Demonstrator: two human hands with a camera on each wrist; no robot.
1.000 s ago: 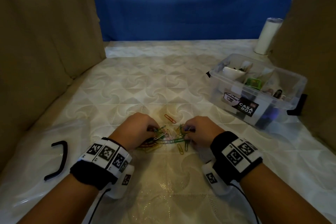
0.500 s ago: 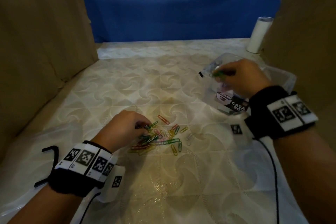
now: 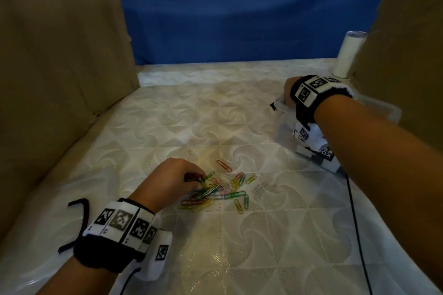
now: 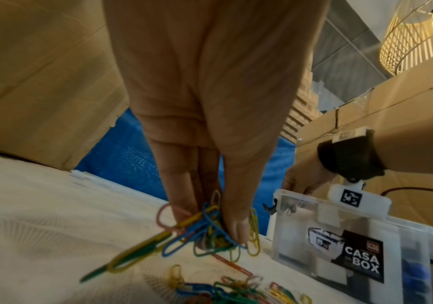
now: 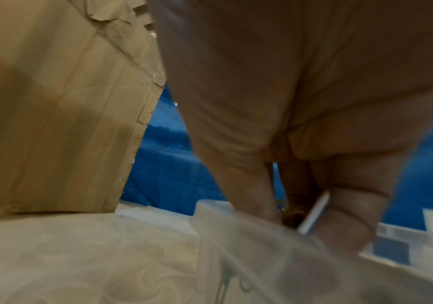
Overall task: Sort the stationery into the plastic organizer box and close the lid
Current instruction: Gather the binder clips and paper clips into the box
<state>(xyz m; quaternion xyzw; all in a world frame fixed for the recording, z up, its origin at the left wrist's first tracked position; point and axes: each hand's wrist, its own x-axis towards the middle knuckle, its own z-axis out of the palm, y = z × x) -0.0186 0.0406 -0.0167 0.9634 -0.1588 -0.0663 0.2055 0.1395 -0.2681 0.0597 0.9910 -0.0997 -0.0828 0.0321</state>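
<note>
left hand (image 4: 210, 123) pinches a bunch of paper clips (image 4: 205, 230); right hand (image 4: 303, 181) reaches into the organizer box (image 4: 366, 246).

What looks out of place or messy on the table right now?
Coloured paper clips lie scattered loose on the table instead of in the clear organizer box. The left hand pinches a tangled bunch of them; the right hand reaches into the open box. A black lid clip lies detached at the left edge.

The paper clips (image 3: 223, 189) lie on the mattress (image 3: 215, 112) at center, the left hand (image 3: 172, 177) at their nine o'clock, the organizer box (image 3: 285, 127) at two, a roll (image 3: 347, 55) behind it.
</note>
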